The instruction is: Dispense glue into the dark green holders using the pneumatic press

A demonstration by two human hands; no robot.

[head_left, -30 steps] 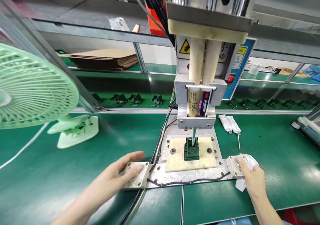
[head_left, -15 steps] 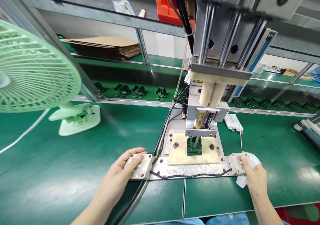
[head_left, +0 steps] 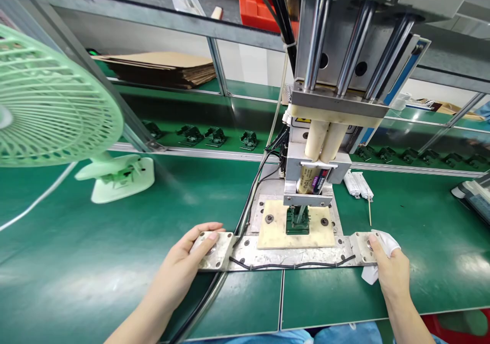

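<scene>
My left hand (head_left: 179, 262) grips the left button block (head_left: 216, 251) of a metal machine base (head_left: 275, 256), thumb on its round button and fingers along the far side. On the right button block (head_left: 363, 248), the thumb of my right hand (head_left: 392, 270) presses against the button. A crumpled white cloth (head_left: 387, 242) is held under that hand's fingers. Between them, a small dark green plastic part (head_left: 297, 221) sits in a cream fixture plate (head_left: 273, 237). A dispenser with a two-barrel glue cartridge (head_left: 312, 179) stands over it, its nozzle reaching down to the part.
A green fan (head_left: 122, 180) stands at left. Black cables (head_left: 245, 219) run beside the machine and over the bench edge. White packets (head_left: 358, 185) and a thin stick (head_left: 369, 212) lie at right. Several green parts (head_left: 215, 137) line the back ledge, below stacked cardboard (head_left: 161, 68).
The camera view has shifted slightly. Both hands stay on the button blocks, and the green part remains in the fixture.
</scene>
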